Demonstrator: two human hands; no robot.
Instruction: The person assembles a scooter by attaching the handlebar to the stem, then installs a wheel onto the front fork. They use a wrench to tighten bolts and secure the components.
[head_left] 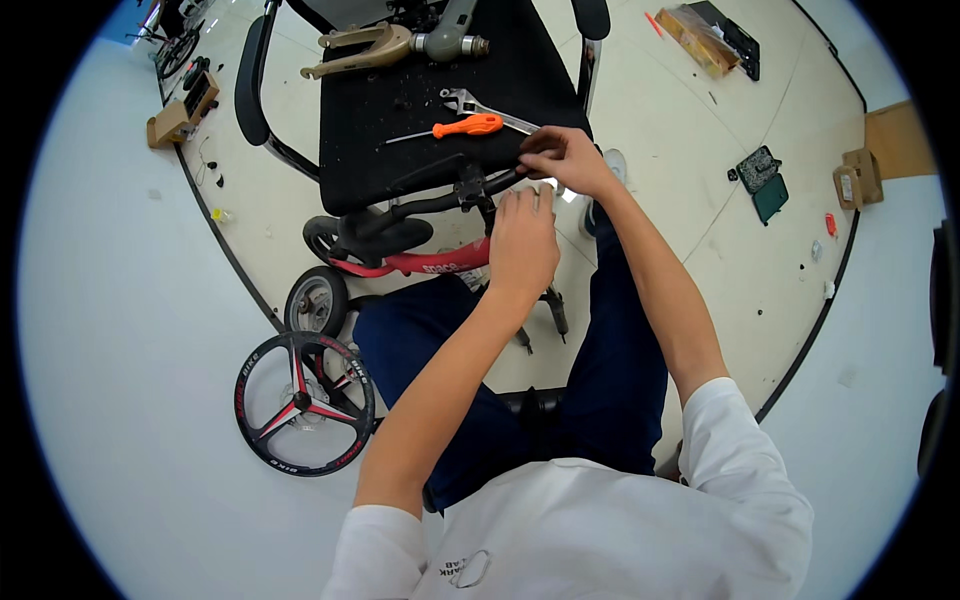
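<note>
Between my legs stands a small bike with a red frame (440,260) and a black handlebar (428,205), close to the front of a chair seat. My right hand (570,160) is closed, thumb and fingers pinched around the handlebar's right end. Just below it, my left hand (525,240) has its fingers curled beside the bar; what they hold, if anything, is hidden. On the black seat (360,110) lie an orange-handled screwdriver (470,125) and an adjustable wrench (490,108), whose handle end reaches toward my right hand.
A tan bike fork (375,50) lies farther back on the seat. To my left are a three-spoke wheel (302,400) and a smaller wheel (316,300). On the floor at right lie an opened green tool case (765,185), a cardboard box (858,180) and a yellowish box (695,42).
</note>
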